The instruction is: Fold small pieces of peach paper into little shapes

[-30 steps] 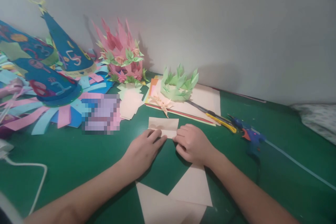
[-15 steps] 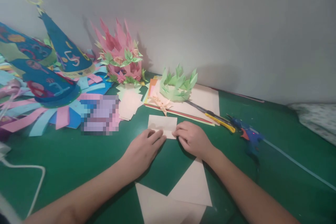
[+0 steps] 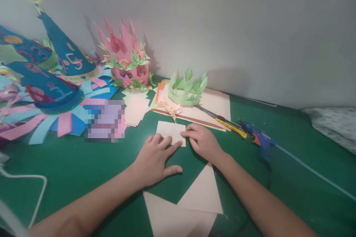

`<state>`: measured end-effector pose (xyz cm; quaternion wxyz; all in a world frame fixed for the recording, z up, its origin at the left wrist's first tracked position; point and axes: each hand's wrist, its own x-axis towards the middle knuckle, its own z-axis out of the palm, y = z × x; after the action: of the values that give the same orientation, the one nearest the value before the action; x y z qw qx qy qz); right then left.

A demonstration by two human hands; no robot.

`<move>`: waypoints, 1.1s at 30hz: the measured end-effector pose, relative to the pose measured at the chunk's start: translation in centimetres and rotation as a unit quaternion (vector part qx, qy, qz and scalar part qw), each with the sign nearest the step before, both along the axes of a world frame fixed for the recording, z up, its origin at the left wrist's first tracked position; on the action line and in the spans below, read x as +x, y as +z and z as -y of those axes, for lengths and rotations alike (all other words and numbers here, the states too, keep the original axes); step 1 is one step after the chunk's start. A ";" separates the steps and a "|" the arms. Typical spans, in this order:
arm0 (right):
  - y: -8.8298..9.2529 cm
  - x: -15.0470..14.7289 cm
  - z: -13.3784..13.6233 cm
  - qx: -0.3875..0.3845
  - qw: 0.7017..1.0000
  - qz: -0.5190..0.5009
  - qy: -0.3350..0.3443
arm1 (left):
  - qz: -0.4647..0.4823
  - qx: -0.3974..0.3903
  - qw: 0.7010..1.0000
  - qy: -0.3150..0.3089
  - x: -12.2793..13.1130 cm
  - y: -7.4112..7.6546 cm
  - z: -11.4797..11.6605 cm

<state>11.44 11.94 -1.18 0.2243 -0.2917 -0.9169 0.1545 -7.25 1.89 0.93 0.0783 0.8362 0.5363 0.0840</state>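
Pale paper square is lying on a green tabletop, in front of the person and between two bare hands. The left hand is spreading open, its fingertips pressing on the paper's near left part while its thumb is reaching out apart over the table, gripping nothing. The right hand is curling its fingers loosely, the tip of its forefinger touching the paper's right edge; whether the thumb is pinching from below, one cannot tell. Nearer the person, two larger pale sheets are overlapping on the table. Just beyond the square, a small folded peach paper piece is resting at the edge of a paper stack, where a green paper crown is also sitting. To the right, a yellow-handled cutter is lying beside a blue glue gun. Pink crowns and blue cone hats are standing at the left.
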 end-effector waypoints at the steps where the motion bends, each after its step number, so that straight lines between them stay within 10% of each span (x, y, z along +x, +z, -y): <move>1: 0.1 0.0 0.1 0.004 1.000 0.007 0.002 | 0.001 -0.002 1.000 0.000 0.1 0.0 0.0; 33: 0.4 -0.6 0.5 0.024 0.999 0.043 -0.014 | -0.048 -0.005 0.999 -0.025 0.2 0.2 -0.3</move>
<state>10.84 11.49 -0.76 0.1940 -0.3051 -0.9251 0.1163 -7.06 2.21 1.09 0.0588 0.8520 0.5188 0.0392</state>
